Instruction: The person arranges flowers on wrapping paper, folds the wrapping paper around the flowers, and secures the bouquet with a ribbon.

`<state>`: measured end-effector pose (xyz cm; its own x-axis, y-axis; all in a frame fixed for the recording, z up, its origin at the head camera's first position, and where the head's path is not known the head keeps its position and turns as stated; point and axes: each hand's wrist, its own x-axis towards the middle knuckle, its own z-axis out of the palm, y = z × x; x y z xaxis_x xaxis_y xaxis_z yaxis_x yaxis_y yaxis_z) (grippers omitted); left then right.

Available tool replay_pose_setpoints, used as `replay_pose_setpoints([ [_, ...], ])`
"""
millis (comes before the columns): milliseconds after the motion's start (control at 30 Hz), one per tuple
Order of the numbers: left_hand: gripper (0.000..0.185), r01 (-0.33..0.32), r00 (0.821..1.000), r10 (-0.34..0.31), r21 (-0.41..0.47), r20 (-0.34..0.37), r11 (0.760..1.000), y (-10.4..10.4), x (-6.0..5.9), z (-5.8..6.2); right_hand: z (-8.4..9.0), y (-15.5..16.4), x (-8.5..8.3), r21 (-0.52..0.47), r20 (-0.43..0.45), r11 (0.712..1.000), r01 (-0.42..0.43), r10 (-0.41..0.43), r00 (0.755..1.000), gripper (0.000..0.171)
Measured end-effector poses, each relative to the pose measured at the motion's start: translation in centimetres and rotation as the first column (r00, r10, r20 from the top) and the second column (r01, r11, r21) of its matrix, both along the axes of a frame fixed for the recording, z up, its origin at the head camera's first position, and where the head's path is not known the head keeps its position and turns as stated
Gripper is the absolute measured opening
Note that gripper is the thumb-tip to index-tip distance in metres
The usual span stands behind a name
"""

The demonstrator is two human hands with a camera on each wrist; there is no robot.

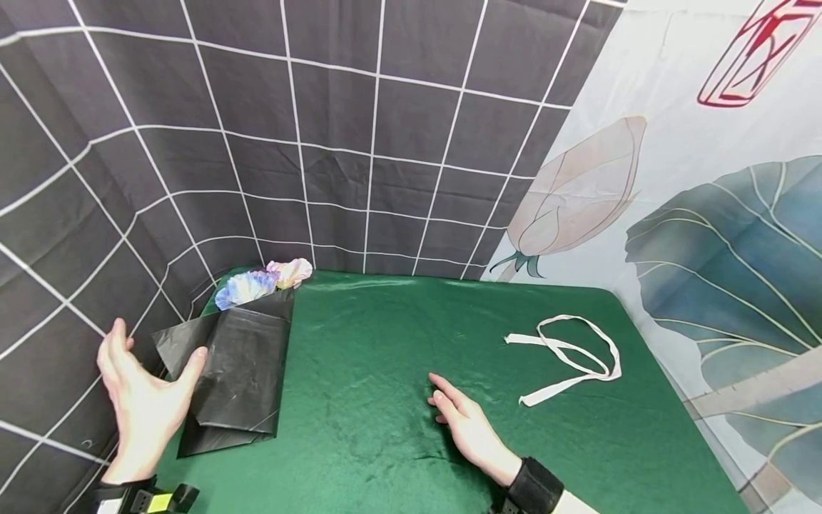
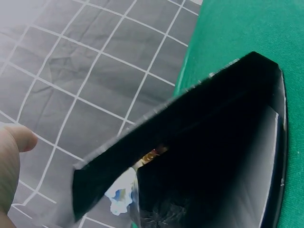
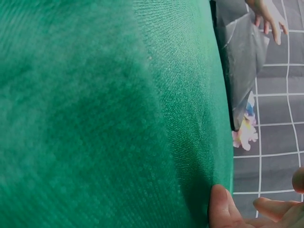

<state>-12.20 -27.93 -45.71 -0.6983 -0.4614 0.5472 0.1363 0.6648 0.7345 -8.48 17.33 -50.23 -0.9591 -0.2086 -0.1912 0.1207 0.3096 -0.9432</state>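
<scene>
On the table's left side lies a folded sheet of black wrapping paper [image 1: 242, 364], its near end gaping in the left wrist view. A blue flower [image 1: 246, 288] and a pink flower [image 1: 290, 273] show past its far end; their stems are hidden. My left hand [image 1: 144, 403] is at the paper's left edge, thumb and fingers spread wide, gripping nothing; the thumb overlaps the paper in the head view. Over the middle front of the table, my right hand [image 1: 472, 432] is loosely extended and holds nothing, fingertips close to the green cloth [image 3: 104, 114].
A white ribbon [image 1: 528, 339] lies in a loose loop on the right part of the table. Dark gridded fabric [image 1: 411, 121] hangs along the back and left, and a pale printed curtain [image 1: 668, 121] hangs on the right.
</scene>
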Motion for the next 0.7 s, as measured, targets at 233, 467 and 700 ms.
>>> replay_pose_setpoints([
  [233,0.105,0.007,1.0,-0.008,-0.025,-0.029,1.0,0.1,0.1,0.2,-0.1,0.0,-0.1,0.009,-0.01,1.0,0.012,-0.012,1.0,0.055],
  [467,0.087,0.133,0.99,-0.143,-0.278,-0.014,0.951,-0.4,-0.3,-0.5,-0.1,0.1,0.0,0.016,-0.011,1.0,0.013,-0.012,1.0,0.053],
  [700,0.082,0.414,0.846,-0.231,-0.32,0.48,0.852,-1.0,-0.5,-2.0,-0.2,0.1,-0.1,-0.01,-0.01,1.0,0.011,-0.011,1.0,0.055],
])
